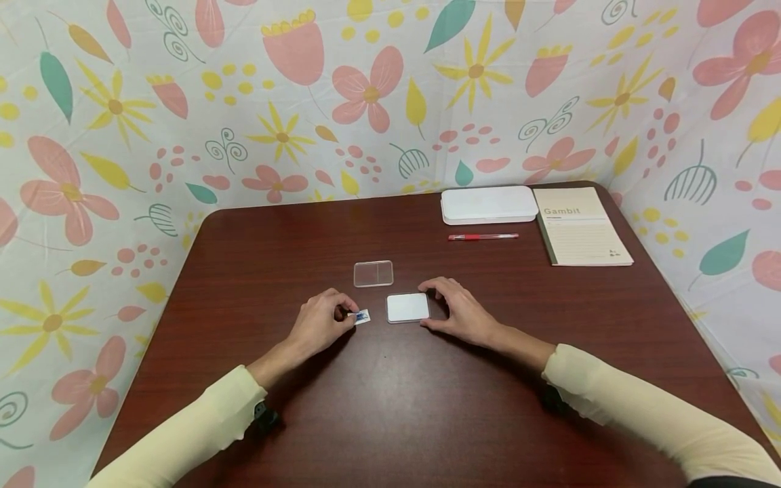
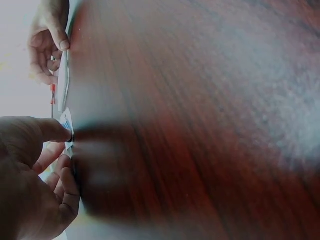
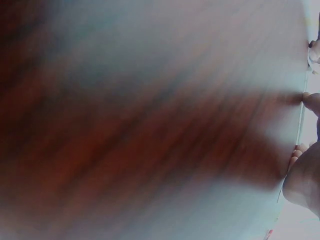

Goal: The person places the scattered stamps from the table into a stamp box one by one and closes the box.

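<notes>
My left hand [image 1: 320, 321] pinches a small stamp-like piece of white paper [image 1: 363, 316] with a blue print, between thumb and fingers, close over the table. In the left wrist view the same paper [image 2: 67, 122] stands tilted at the thumb tip. Just right of it lies a shallow clear plastic case [image 1: 408, 320] with a white sheet [image 1: 408, 307] inside. At that case's right end, my right hand [image 1: 464, 313] holds the corners, thumb at the near one and index finger at the far one. Behind them lies a clear lid [image 1: 373, 274], flat and apart from both hands.
A white case [image 1: 489, 205] stands at the back right of the dark wooden table [image 1: 274, 257]. In front of it lies a red pen [image 1: 483, 237], and beside it a cream notebook [image 1: 582, 234]. A flowered cloth [image 1: 366, 149] hangs behind the table.
</notes>
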The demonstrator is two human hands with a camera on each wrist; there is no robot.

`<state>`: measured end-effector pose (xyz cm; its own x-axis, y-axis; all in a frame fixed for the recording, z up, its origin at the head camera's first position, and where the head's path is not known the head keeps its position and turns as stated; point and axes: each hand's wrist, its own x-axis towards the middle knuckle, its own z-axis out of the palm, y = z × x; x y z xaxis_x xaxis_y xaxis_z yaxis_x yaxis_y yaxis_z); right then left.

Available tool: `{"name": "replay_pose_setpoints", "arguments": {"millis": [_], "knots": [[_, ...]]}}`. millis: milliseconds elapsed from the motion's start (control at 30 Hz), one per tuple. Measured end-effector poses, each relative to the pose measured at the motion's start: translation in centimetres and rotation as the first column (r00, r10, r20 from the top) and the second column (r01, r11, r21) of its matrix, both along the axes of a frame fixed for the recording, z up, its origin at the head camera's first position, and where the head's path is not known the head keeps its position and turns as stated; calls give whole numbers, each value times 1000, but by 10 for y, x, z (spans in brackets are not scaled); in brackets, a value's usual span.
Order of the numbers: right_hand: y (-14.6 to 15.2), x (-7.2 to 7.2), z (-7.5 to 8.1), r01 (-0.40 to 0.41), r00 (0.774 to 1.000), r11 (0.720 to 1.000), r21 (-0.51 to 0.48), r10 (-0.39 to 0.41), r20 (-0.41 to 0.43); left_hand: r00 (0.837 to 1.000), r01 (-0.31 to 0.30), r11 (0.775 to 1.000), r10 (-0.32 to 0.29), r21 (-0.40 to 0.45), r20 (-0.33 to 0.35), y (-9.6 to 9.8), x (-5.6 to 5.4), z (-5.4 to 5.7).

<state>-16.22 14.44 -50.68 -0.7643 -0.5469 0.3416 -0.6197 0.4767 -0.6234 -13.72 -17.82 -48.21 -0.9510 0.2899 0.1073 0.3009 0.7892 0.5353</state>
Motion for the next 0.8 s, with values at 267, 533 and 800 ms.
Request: {"name": "replay_pose_setpoints", "arguments": {"millis": [267,533,800], "knots": [[-1,0,1,6,999,1000,11,-7,32,1000,11,1000,-11,29,-19,-1,1,-1],[0,0,-2,6,1000,1000,5,-6,-6,1000,21,997,-20,71,-20,-4,-1,1],[0,-1,0,-2,1000,1000,13,2,12,999,30,994,-31,103,10,-6,-4,3]]}}
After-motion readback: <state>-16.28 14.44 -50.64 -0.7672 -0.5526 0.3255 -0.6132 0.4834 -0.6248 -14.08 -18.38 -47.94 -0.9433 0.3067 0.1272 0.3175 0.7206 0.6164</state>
